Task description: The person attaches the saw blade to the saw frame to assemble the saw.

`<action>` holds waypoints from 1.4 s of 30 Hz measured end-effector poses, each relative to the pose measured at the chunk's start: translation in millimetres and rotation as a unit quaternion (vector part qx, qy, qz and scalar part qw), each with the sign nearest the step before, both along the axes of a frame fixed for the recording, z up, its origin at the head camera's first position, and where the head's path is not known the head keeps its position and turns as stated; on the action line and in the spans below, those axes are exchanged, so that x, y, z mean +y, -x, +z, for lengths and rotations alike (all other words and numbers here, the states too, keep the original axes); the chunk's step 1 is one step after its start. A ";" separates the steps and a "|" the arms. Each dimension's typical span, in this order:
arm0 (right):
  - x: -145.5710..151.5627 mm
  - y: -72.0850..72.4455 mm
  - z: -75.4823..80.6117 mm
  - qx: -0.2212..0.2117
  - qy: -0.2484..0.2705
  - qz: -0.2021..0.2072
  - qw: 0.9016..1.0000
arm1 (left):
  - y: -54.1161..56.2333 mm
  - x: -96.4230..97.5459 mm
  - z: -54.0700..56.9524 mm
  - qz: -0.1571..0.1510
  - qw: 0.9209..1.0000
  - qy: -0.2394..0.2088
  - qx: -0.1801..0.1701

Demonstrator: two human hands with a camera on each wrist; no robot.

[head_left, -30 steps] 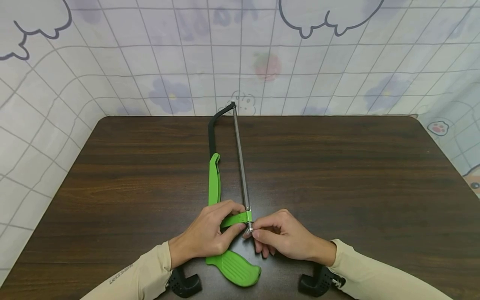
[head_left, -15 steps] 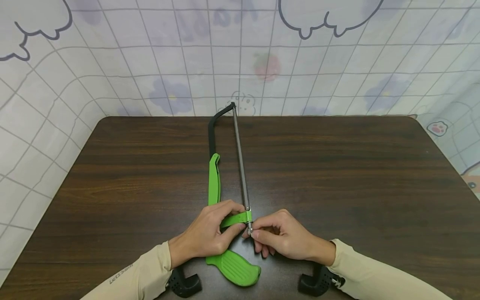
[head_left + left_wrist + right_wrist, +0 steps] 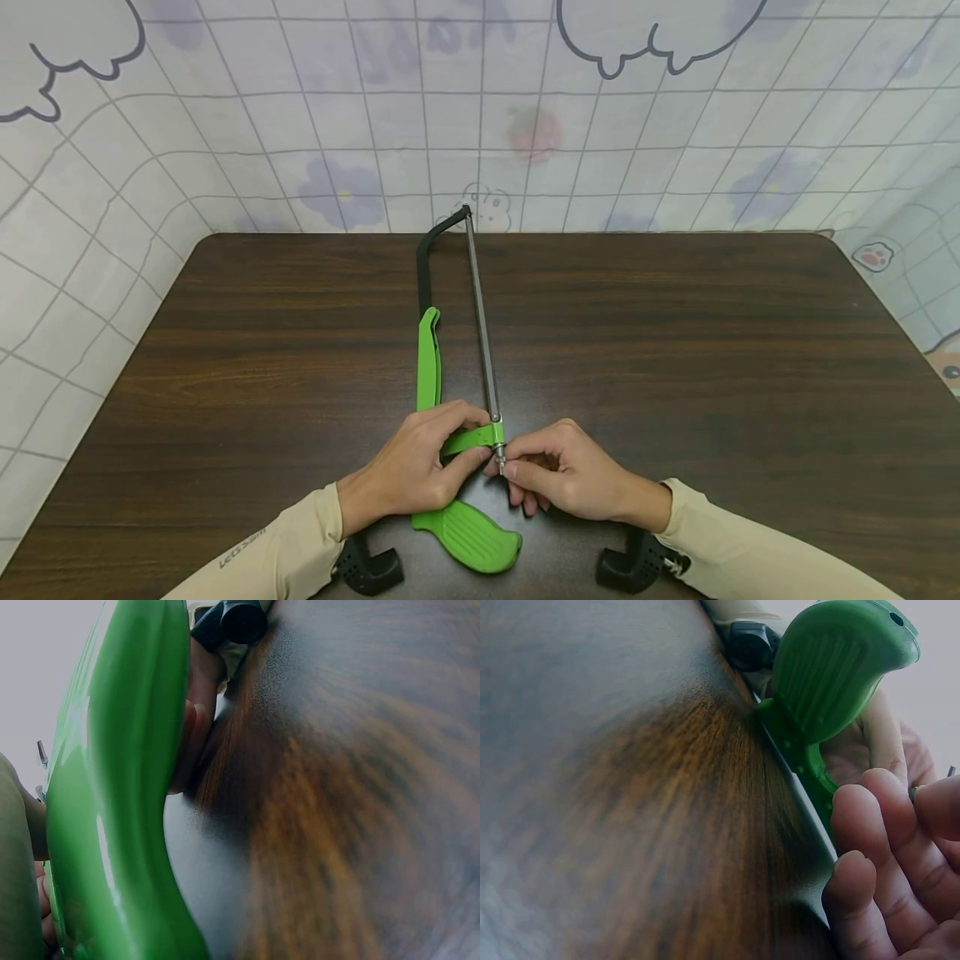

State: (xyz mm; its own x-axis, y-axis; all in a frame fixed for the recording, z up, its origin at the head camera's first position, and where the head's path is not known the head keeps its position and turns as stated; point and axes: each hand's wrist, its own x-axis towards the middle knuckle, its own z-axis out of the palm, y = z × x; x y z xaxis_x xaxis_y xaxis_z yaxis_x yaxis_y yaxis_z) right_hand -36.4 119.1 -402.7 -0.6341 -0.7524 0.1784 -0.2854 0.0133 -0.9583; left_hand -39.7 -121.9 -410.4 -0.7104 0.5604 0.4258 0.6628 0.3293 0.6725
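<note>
A hacksaw with a green frame and handle and a black front bow lies on the table, its grey blade pointing away from me. My left hand grips the green frame just ahead of the handle, thumb and fingers around the short green cross arm. At the near end of the blade, thumb and forefinger of my right hand pinch a small silver wing nut. The ribbed green handle also fills much of the left wrist view; the right wrist view shows curled fingers below it.
The dark wood-grain table extends to both sides of the saw. Behind it hangs a white gridded cloth, close to the saw's far tip. Black wrist-worn devices sit under both forearms.
The silver wing nut has turned between my right thumb and forefinger and now looks narrower, edge-on. Both hands and the hacksaw keep nearly the same places.
</note>
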 end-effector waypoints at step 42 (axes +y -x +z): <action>-0.5 -1.3 2.1 -0.015 -0.025 -0.035 0.999 | 0.9 -1.6 -2.3 0.002 1.000 0.000 0.004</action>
